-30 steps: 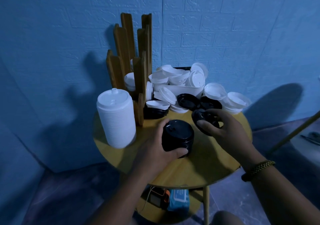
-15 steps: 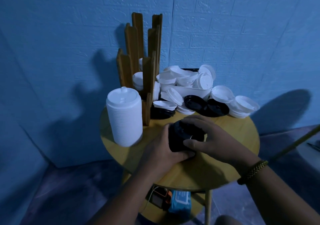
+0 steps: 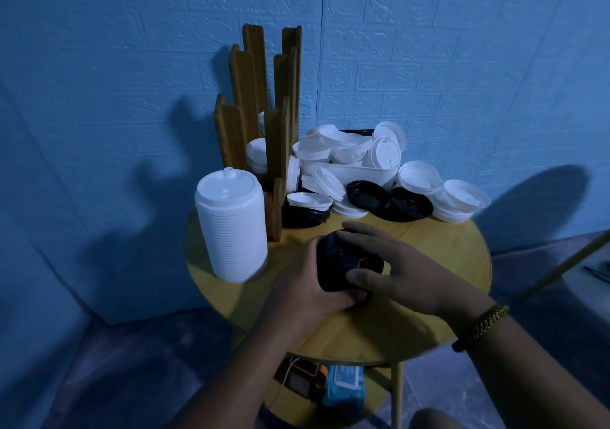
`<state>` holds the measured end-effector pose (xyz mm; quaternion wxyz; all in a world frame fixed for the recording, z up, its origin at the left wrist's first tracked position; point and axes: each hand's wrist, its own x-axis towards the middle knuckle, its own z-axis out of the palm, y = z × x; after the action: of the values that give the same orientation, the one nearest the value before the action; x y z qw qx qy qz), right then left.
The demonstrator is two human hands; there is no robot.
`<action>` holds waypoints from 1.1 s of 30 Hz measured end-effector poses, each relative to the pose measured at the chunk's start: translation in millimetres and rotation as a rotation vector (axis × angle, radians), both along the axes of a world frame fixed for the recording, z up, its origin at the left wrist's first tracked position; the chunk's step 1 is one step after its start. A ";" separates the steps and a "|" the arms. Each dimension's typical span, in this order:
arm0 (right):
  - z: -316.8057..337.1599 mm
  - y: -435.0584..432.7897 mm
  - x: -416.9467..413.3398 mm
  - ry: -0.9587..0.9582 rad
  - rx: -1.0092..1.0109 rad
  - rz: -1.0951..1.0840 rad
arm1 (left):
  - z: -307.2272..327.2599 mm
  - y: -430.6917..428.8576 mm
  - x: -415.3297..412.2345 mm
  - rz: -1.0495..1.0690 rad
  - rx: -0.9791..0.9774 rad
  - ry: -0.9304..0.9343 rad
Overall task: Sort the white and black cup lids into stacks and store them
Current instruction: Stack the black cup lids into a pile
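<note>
At nine o'clock the white stack (image 3: 231,227) is standing near the table (image 3: 429,323) rim. We are gripping the black stack (image 3: 333,263) at centre with our left hand (image 3: 307,283), and our right hand (image 3: 396,270) is lying flat on top. Bare tabletop is opening toward five o'clock.

A blue wipes pack (image 3: 343,387) and an orange device (image 3: 303,379) lie on the lower shelf (image 3: 374,405).
</note>
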<state>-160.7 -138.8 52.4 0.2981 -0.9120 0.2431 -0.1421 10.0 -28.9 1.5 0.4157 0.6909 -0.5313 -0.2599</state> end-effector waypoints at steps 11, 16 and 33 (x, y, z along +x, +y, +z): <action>-5.3 -13.0 -1.4 -0.118 0.190 0.071 | 1.9 -1.4 5.5 -0.036 0.007 0.100; -17.2 -3.4 8.2 -0.269 0.166 -0.033 | 7.5 -4.7 12.6 -0.092 0.058 0.092; -35.8 -1.8 4.1 -0.187 -0.067 -0.082 | 13.0 -9.7 15.2 -0.168 0.084 0.018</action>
<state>-156.6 -140.5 16.5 0.2830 -0.8934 0.2466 -0.2469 25.2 -38.6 14.5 0.3679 0.6583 -0.5723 -0.3222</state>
